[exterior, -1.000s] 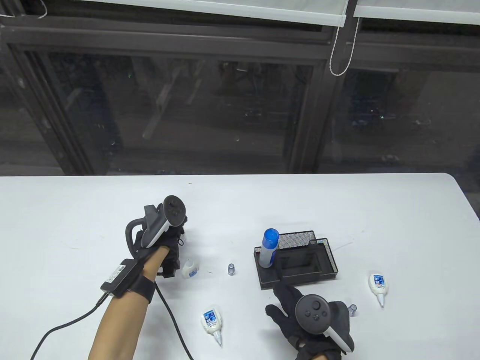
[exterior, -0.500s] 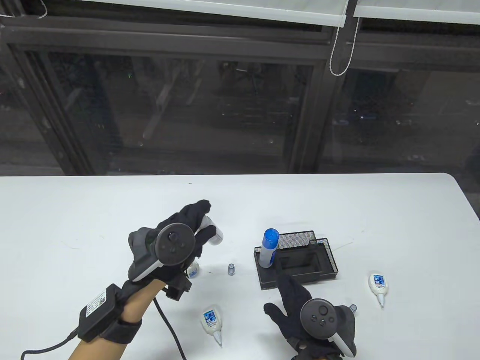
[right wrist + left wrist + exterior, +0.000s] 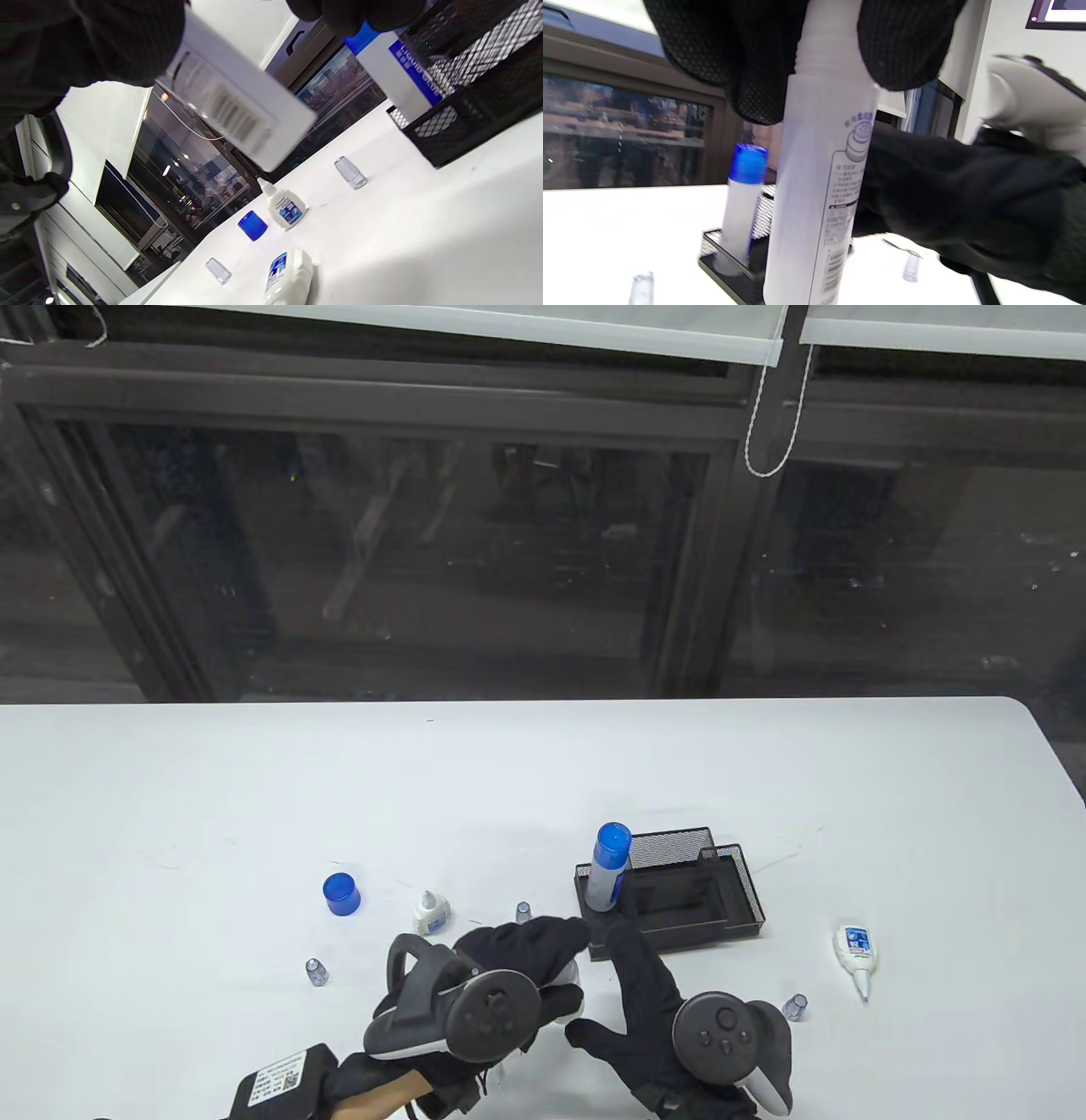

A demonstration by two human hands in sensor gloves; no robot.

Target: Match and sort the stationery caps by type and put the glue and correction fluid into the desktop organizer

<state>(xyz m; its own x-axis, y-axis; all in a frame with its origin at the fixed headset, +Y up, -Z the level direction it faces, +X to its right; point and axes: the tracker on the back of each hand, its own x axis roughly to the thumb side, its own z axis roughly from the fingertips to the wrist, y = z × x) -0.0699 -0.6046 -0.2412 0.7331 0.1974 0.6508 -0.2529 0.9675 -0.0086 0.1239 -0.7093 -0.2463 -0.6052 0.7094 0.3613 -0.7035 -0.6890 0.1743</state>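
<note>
My left hand grips a white glue bottle by its neck and holds it upright above the table, just in front of the organizer's near left corner. Its barcoded base shows in the right wrist view; its top is hidden by my fingers. My right hand lies open beside it, the index finger stretched to the black mesh organizer. A blue-capped glue bottle stands in the organizer's left slot. A loose blue cap sits on the table to the left.
A small correction fluid bottle stands by a clear cap. More clear caps lie around. One correction fluid bottle lies right of the organizer, another near my left hand.
My left hand lifted the white glue bottle and carried it near and right, next to my right hand. The blue cap is now uncovered. My right hand barely moved.
</note>
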